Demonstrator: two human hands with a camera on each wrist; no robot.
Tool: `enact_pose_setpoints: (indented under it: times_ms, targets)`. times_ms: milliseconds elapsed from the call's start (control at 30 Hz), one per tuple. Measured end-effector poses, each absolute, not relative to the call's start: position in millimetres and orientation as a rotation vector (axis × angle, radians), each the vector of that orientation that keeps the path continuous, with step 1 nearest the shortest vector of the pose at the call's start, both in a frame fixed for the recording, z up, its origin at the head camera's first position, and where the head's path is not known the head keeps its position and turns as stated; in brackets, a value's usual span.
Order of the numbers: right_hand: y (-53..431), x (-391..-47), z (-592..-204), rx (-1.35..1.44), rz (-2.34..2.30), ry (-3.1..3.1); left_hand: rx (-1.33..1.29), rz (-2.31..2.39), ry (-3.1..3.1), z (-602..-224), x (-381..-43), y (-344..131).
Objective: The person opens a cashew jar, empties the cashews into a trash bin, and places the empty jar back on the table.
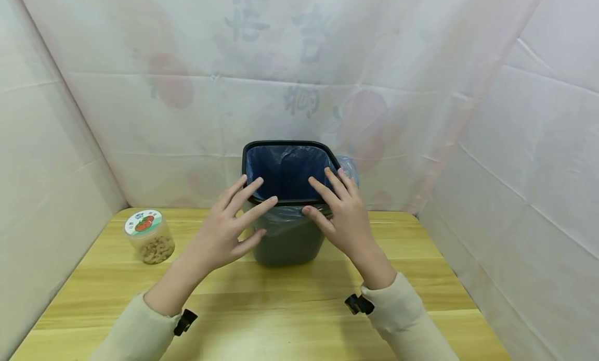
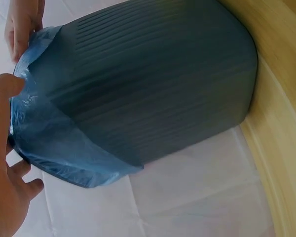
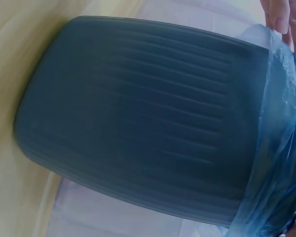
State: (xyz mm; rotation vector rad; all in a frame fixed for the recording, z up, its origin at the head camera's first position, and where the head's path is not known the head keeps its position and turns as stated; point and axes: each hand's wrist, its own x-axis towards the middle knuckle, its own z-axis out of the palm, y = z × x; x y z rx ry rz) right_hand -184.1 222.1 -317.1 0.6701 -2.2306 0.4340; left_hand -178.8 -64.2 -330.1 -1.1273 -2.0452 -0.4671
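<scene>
Fingers splayed, our left hand (image 1: 226, 230) and right hand (image 1: 347, 215) flank the bin (image 1: 286, 249) near the table's (image 1: 393, 223) far edge; tugging could tear the bag (image 2: 69, 148).

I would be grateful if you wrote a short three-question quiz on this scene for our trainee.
1. In the head view, where does the jar stand relative to the bin? A) to its right; B) to its left; C) inside it.
2. True or false: the left hand has its fingers spread apart.
3. Complete: the plastic liner overhanging the bin is coloured ____.

Key: 1. B; 2. True; 3. blue.
</scene>
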Motion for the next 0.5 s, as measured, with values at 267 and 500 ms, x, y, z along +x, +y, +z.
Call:
enact_pose_setpoints:
  times_ms: [267,500]
  targets:
    - [202,-166,-320,0.814,0.564,-1.975,-1.008,-0.473,-2.023,-336,-168,-99]
    - [150,-144,-348,1.103,0.587,-1.709,-0.802,-0.41,-2.146,-359,-175,-153]
